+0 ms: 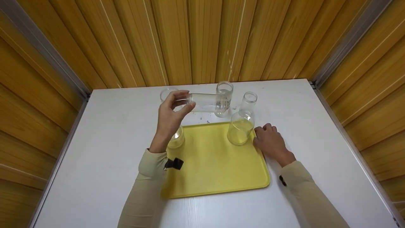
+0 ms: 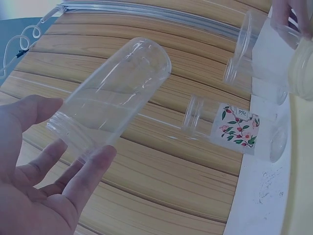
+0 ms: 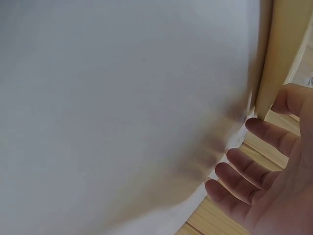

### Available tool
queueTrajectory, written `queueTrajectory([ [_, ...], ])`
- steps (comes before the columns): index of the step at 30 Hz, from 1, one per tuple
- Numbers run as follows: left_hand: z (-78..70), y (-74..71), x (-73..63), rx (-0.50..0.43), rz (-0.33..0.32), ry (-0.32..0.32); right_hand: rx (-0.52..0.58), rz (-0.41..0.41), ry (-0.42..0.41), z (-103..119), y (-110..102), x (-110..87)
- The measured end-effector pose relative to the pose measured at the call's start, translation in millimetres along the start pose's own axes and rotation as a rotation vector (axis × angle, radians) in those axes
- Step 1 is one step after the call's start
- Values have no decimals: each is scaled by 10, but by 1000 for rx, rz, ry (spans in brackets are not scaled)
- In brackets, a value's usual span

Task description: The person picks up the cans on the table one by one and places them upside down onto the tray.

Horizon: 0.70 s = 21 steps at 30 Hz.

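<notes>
My left hand (image 1: 171, 115) holds a clear cylindrical jar (image 1: 207, 103) by its threaded mouth end, tipped on its side above the back of the yellow tray (image 1: 208, 161). In the left wrist view, thumb and fingers span the threaded rim of that jar (image 2: 117, 93). My right hand (image 1: 270, 142) is at the tray's right edge, fingers loosely bent, with nothing in its grasp. The right wrist view shows its thumb close to the tray rim (image 3: 281, 49); whether it touches is unclear. Beside this hand, a wide clear jar (image 1: 240, 131) stands on the tray's back right corner.
Another clear jar (image 1: 177, 139) stands at the tray's left, partly behind the left wrist. Behind the tray are a jar with a floral label (image 2: 237, 126), a slimmer jar (image 1: 249, 103) and a round clear rim (image 1: 167, 91). Wood-patterned panels (image 1: 202, 41) enclose the white table (image 1: 104, 142).
</notes>
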<state>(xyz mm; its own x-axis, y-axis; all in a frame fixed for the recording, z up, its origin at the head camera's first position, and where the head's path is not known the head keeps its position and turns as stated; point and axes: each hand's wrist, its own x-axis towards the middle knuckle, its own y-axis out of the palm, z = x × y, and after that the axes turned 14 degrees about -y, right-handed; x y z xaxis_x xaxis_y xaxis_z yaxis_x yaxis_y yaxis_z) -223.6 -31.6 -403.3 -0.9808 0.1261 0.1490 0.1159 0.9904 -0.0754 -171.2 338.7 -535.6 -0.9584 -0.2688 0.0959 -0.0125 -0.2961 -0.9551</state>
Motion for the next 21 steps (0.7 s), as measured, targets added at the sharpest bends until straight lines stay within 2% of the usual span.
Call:
queueTrajectory([
  [14, -3, 4, -74, -33, 4, 13, 142, 38, 54, -41, -96, 22],
  [21, 1, 10, -109, -58, 6, 19, 245, -40, 29, -25, -188, 21],
])
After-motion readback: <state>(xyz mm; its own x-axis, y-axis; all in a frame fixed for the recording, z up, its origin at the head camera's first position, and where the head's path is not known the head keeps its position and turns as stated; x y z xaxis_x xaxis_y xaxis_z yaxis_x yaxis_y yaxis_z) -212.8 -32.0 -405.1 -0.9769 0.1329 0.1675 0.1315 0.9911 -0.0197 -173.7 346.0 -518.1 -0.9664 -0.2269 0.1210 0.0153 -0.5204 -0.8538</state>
